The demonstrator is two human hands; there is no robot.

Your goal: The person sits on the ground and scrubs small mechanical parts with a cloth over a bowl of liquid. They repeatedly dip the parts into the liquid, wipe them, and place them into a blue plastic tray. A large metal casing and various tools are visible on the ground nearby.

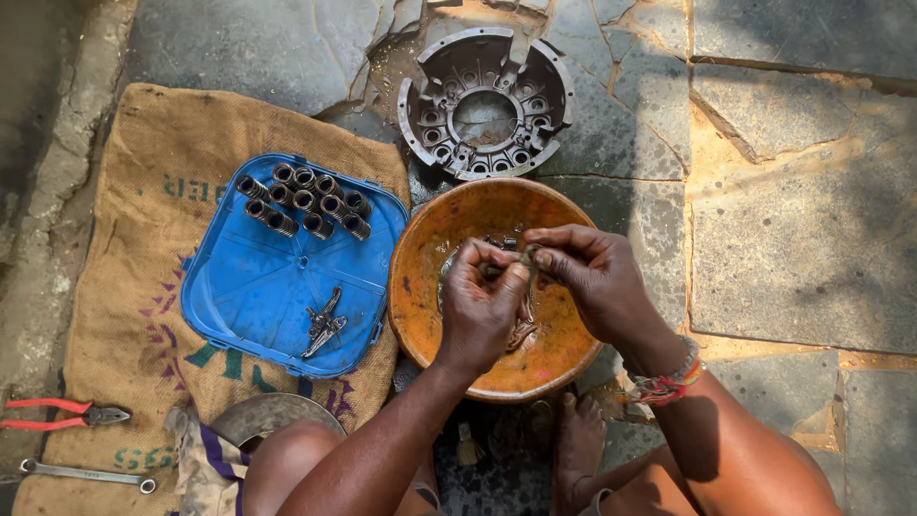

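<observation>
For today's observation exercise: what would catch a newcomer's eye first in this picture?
First, the two hands, left hand and right hand, meeting over an orange bowl at the centre and pinching a small metal part between them. Left of the bowl, a blue tray on a sack holds short metal tubes. A round metal housing lies above on the stone floor.

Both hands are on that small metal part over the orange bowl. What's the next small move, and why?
Probably lay the small metal part, pinched between the left hand and right hand, onto the blue tray beside the two levers already there; more pieces sit in the orange bowl.
</observation>
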